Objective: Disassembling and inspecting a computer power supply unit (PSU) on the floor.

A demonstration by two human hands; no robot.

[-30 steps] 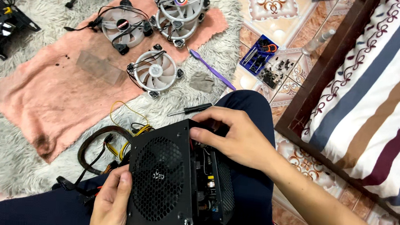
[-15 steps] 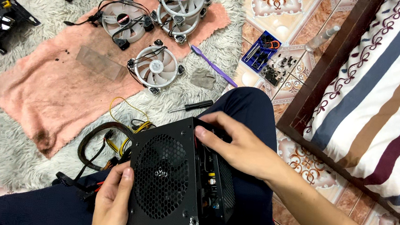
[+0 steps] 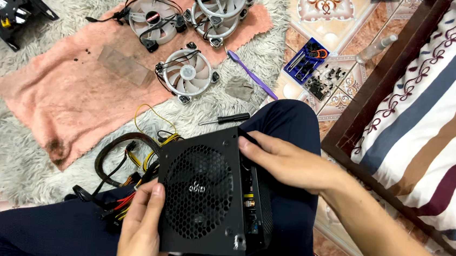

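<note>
A black computer power supply [image 3: 209,194] with a round mesh fan grille rests on my lap. My left hand [image 3: 141,227] grips its near-left edge, thumb on the grille side. My right hand [image 3: 285,162] holds the far-right top edge, fingertips over the open side where inner parts show. A bundle of black, yellow and red cables [image 3: 124,171] trails from the unit to the left. A small black-handled screwdriver [image 3: 226,120] lies on the rug just beyond the unit.
On a pink cloth [image 3: 79,86] over a shaggy grey rug lie three white case fans [image 3: 186,73]. A purple brush [image 3: 251,73], a blue box of bits [image 3: 307,55] and loose screws sit beyond. A striped mattress in a dark wooden frame [image 3: 374,96] borders the right.
My right hand has slid a little along the unit's top edge. The view has shifted slightly; the power supply stays on my lap in both hands.
</note>
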